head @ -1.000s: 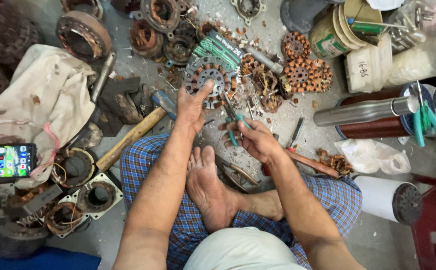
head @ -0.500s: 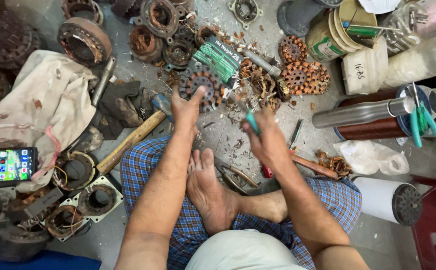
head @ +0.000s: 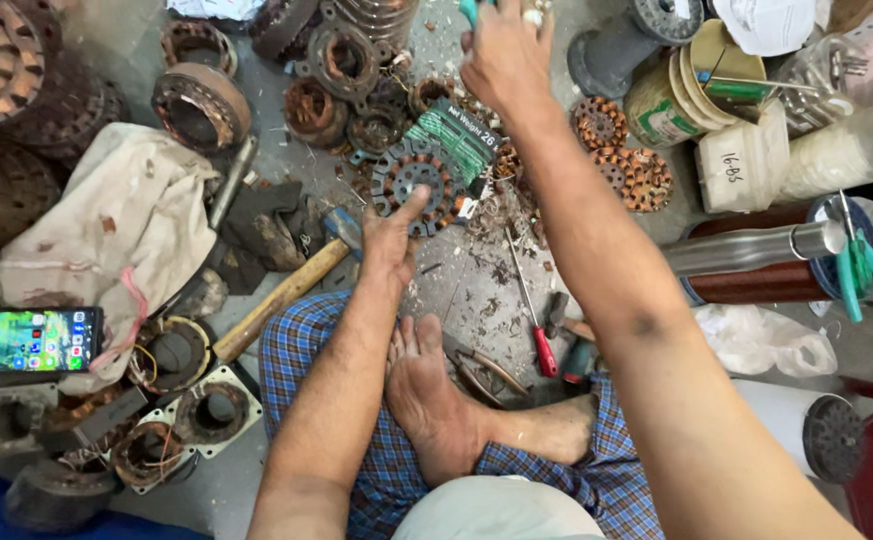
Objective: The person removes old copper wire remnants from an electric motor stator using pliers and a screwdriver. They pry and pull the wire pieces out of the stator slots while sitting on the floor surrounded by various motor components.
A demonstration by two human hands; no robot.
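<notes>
Our left hand (head: 389,240) lies flat on the floor (head: 477,285), fingers spread, its fingertips touching the round slotted stator core (head: 412,182), which sits just below the green packet (head: 457,138). Our right hand (head: 502,52) reaches far forward at the frame's top, closed around a teal-handled tool (head: 469,10) that is mostly cut off. A red-handled screwdriver (head: 532,312) lies between our arms, and a wooden-handled hammer (head: 292,292) lies left of our left hand.

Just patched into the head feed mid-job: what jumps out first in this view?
The left hand rests at centre on a round slotted stator core amid metal scraps. The right hand reaches to the top edge, its grip closed on a teal-handled tool. A lit phone lies at the far left beside a stained cloth.
</notes>
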